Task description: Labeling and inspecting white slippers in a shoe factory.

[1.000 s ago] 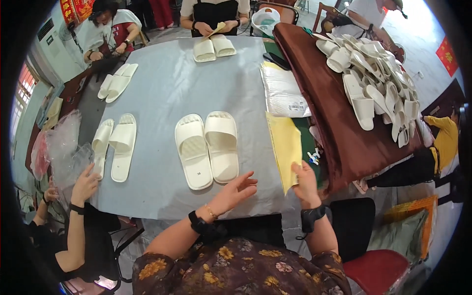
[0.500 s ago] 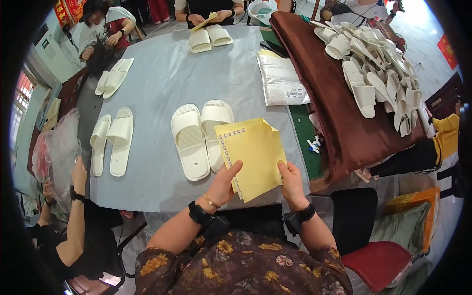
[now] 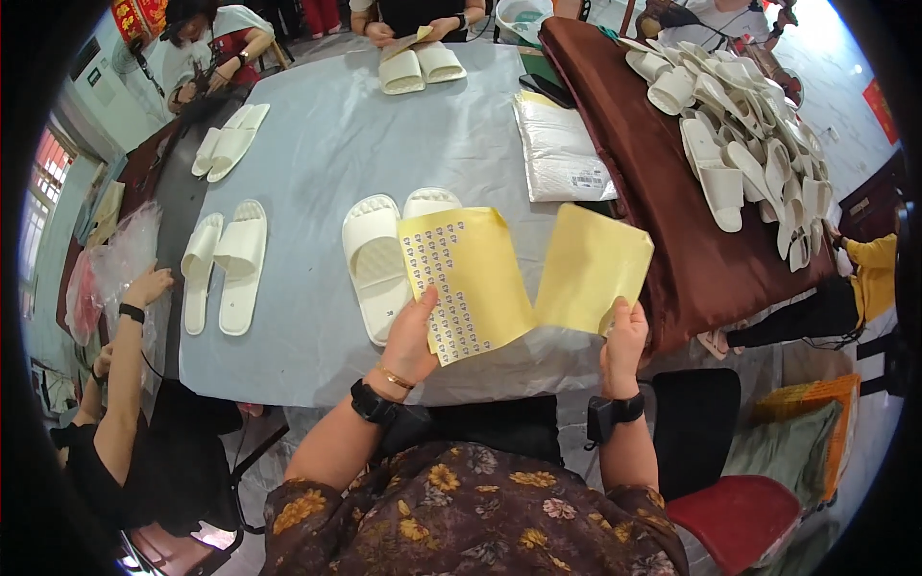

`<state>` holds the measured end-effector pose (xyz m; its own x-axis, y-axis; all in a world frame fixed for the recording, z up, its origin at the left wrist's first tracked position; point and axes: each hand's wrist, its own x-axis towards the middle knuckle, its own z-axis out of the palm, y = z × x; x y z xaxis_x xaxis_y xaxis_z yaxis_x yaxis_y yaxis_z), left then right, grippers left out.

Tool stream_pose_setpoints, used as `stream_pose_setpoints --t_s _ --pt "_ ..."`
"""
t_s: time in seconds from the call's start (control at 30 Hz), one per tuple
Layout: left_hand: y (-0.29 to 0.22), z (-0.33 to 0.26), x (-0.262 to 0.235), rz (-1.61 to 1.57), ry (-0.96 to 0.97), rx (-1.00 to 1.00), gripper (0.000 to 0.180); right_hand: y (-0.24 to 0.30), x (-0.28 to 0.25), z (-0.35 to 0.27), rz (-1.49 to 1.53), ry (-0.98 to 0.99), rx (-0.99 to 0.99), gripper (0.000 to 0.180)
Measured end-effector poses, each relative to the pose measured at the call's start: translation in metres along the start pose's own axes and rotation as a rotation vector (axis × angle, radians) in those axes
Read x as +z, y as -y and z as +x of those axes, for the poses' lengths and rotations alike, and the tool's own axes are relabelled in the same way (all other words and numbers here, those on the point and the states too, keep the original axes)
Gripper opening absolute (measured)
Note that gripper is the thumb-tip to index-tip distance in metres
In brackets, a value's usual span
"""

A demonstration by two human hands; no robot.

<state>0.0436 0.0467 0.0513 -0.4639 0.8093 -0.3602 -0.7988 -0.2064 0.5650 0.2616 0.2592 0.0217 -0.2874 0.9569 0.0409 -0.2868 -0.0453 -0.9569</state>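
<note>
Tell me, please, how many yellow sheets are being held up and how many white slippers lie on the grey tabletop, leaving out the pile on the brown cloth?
Yellow sheets: 2, sticker sheet in left hand, plain sheet in right hand.
White slippers on grey table: 8, in four pairs.
Total: 10.

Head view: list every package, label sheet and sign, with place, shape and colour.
Sticker sheet: left hand holds it, yellow rectangle with rows of small labels.
Plain sheet: right hand holds it, yellow, blank side up.
Bag stack: on the table, flat clear-white packets with a barcode label.
Wall signs: top left, red with yellow marks.
</note>
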Motion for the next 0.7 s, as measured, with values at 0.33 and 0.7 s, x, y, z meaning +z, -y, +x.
stream_pose_setpoints --t_s 0.33,0.7 --pt "0.002 -0.008 0.011 -0.028 0.115 -0.141 0.043 -0.008 0.03 -0.038 0.116 0.201 0.179 0.024" --pt "0.024 0.006 0.006 0.334 0.053 -0.082 0.034 0.005 0.041 -0.069 0.281 0.319 0.515 0.029"
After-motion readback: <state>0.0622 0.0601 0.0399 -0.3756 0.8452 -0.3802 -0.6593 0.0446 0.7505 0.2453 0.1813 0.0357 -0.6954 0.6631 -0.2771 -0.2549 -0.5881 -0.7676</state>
